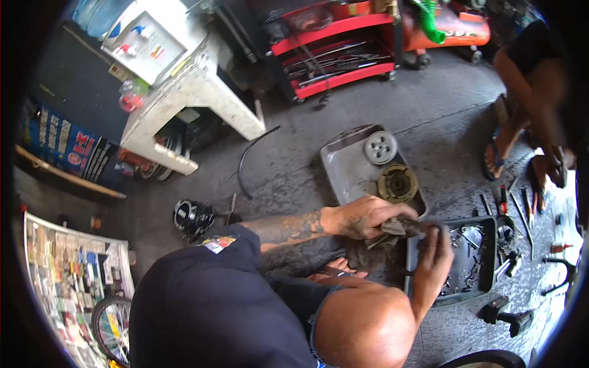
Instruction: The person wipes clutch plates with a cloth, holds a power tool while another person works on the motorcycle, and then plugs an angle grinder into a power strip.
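- Grey workshop floor point(294, 172) stretches beneath your left hand point(362, 218).
- Closed, it clutches a grimy rag point(396, 229).
- Your right hand point(433, 251) curls by the rag, its hold unclear.

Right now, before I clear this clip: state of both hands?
Left hand: closed on a crumpled rag.
Right hand: fingers bent by the rag; too blurred to tell its grip.

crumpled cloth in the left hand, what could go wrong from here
The crumpled cloth, gripped in the left hand, is near the dark tray; it could catch or scatter the loose small parts there.

The left hand is also close to the brassy round part, so a careless swing might knock it.

The red-handled tool lies on the floor near another person's foot and might get stepped on.
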Motion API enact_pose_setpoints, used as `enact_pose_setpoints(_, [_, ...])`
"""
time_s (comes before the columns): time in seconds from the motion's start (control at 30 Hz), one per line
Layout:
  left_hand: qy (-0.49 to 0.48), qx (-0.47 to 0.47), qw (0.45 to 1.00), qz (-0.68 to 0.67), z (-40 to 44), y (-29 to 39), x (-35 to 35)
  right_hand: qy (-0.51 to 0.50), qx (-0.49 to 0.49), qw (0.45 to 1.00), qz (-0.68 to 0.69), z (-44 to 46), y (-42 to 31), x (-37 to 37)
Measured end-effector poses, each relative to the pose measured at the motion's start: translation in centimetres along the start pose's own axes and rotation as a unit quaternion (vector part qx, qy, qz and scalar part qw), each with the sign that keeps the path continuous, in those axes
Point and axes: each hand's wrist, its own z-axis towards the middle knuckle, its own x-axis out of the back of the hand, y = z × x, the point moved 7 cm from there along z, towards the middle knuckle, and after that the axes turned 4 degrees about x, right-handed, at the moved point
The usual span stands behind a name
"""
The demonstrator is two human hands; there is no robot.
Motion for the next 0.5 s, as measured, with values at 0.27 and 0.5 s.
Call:
enact_pose_setpoints(0.27, [0.187,0.078,0.885,-0.419,0.4,-2.6,4.1,0.192,0.000,0.980,0.045,-0.8,1.1,5.1])
enact_pose_setpoints(0.5, [0.017,-0.038,0.999,0.007,2.2,2.5,-0.5,0.101,-0.050,0.970,0.217,-2.2,4.1,-1.0])
